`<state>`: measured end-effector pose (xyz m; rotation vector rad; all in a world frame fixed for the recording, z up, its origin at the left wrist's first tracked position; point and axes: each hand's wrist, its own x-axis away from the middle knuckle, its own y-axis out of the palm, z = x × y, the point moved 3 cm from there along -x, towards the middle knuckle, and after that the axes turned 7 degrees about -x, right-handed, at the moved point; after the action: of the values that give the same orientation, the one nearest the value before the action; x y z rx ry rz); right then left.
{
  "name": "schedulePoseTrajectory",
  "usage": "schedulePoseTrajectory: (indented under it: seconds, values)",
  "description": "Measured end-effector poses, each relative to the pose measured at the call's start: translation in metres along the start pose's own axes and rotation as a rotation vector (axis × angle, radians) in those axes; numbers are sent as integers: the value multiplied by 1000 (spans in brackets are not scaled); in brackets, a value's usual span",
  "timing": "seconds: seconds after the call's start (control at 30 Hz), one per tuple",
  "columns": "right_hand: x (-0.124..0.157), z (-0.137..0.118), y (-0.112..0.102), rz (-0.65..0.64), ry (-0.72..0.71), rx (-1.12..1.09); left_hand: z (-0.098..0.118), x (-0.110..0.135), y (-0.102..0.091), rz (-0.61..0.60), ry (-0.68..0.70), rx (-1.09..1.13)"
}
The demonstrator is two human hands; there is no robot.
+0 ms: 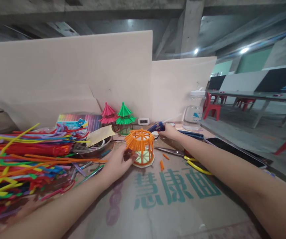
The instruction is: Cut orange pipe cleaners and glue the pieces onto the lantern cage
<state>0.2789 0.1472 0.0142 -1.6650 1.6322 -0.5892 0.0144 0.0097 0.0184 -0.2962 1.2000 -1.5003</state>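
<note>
An orange pipe-cleaner pavilion on a pale round base stands on the cardboard-covered table. My left hand grips its left side at the base, fingers curled round it. My right hand reaches further back and is closed on a blue glue gun lying just behind the pavilion. Short orange offcuts lie to the right of the base.
A large heap of coloured pipe cleaners fills the left. Pink and green finished pavilions stand at the back by the board wall. Scissors, yellow pieces, a dark phone and a plastic jar lie right.
</note>
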Motion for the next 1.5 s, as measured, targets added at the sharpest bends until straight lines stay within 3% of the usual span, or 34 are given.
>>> schedulePoseTrajectory:
  seconds: [0.2, 0.37, 0.57, 0.73, 0.83, 1.0, 1.1, 1.23, 1.5]
  values:
    - [19, -6, -15, 26, -6, -90, -4, 0, 4, 6, 31, 82]
    - [47, -18, -31, 64, -95, -305, -5, 0, 5, 27, 32, 140]
    - [120, -39, -35, 211, -310, -546, -9, -1, 4, 112, 0, 151]
    - [175, -59, -36, 289, -400, -431, -8, -1, 4, 97, 7, 194]
    - [181, -61, -31, 305, -389, -439, -4, -1, 1, 118, 4, 127]
    - [176, -50, -19, 215, -326, -384, -1, 0, -2, 140, -46, 100]
    - [177, -46, -15, 261, -352, -297, -2, 0, -2, 150, -54, 82]
    - [177, -43, -13, 314, -335, -355, -6, 0, -1, 154, -47, 38]
    - [177, -43, -12, 296, -352, -394, -7, 0, -1, 154, 0, 11]
